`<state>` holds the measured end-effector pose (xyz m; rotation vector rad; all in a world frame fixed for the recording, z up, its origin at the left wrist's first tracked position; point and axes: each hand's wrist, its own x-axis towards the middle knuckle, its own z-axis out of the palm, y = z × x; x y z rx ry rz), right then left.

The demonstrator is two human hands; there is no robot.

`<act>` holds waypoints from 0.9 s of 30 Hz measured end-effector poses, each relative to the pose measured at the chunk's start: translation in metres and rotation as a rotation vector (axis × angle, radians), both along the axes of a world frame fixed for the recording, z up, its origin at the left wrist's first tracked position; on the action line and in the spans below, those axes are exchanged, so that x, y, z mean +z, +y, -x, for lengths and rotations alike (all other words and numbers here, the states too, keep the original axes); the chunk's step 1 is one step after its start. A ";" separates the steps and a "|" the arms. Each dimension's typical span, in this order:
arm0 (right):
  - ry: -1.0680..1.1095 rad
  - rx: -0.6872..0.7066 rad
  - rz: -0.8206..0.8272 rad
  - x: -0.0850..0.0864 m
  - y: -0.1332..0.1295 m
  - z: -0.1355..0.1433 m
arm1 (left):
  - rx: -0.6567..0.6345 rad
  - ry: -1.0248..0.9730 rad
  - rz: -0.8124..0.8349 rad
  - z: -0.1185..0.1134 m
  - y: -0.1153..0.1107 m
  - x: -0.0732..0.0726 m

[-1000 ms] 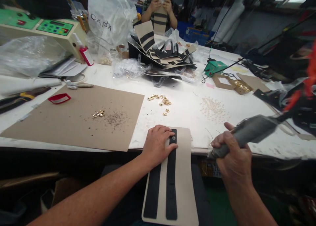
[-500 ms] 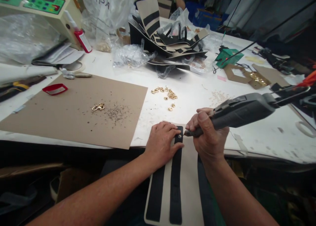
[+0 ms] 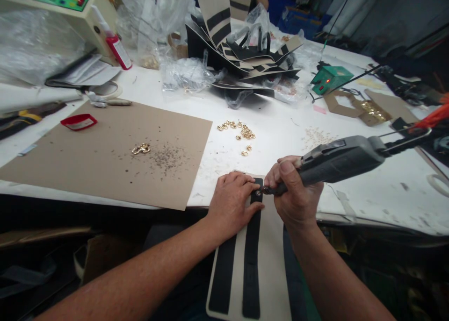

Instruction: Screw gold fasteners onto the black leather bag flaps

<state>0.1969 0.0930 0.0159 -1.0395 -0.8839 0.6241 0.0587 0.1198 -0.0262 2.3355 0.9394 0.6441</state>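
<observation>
My right hand grips a grey electric screwdriver, fingers and thumb wrapped round its front end. The tool is tilted, and its tip meets a small metal fitting near the top of a black strap. That strap lies on a beige panel with black stripes, which reaches from the table edge down over my lap. Flat on the strap's top end rests my left hand, pressing it down. Its index finger and thumb lie apart, on either side of the fitting.
Gold metal fittings lie loose on the white table. A brown board at left carries rings and dark bits. Behind stand stacked striped panels, a red bottle, a green box and a cardboard box of gold parts.
The view has shifted slightly. The screwdriver's tip, beside the fitting before, now reaches onto it, and the tool has moved a little left. My left hand stays on the strap.
</observation>
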 end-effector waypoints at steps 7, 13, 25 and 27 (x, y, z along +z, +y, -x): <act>-0.108 0.092 0.004 -0.002 0.000 -0.003 | -0.002 0.009 0.013 0.002 -0.001 0.000; -0.221 0.121 0.126 -0.002 -0.003 -0.005 | 0.004 0.007 -0.003 0.001 -0.001 0.000; -0.202 0.239 0.070 -0.007 -0.002 -0.010 | 0.017 0.010 0.006 0.000 -0.002 0.000; -0.188 0.240 0.069 -0.006 0.000 -0.010 | 0.018 0.006 0.006 0.000 -0.002 0.001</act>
